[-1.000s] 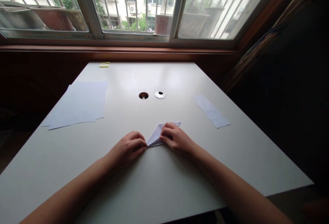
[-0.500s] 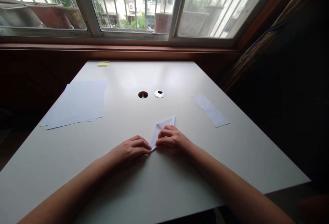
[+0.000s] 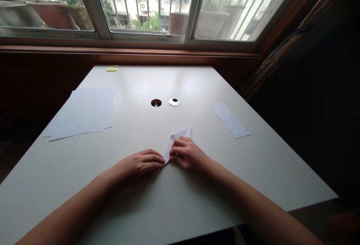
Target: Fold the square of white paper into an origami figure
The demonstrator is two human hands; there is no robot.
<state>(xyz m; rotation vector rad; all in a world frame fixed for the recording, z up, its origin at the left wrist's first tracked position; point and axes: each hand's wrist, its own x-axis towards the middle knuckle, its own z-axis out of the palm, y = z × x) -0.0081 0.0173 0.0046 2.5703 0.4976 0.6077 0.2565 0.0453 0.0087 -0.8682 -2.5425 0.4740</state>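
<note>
A small folded white paper (image 3: 180, 135), pointed at both ends, lies on the white table (image 3: 174, 200) in front of me. My left hand (image 3: 139, 164) rests flat beside its near tip, fingertips pressing that tip down. My right hand (image 3: 187, 154) covers the paper's lower right part, fingers curled and pressing along its edge. The paper's far tip sticks out beyond my right fingers.
A stack of white sheets (image 3: 83, 112) lies at the left. A narrow paper strip (image 3: 230, 120) lies at the right. A cable hole (image 3: 156, 103) and its round cap (image 3: 174, 102) sit mid-table. A yellow note (image 3: 111, 69) is at the far edge, below the window.
The folded paper has been turned from a wide, low triangle into a narrower shape pointing away. My left fingers have straightened onto its near tip; my right hand shifted slightly left.
</note>
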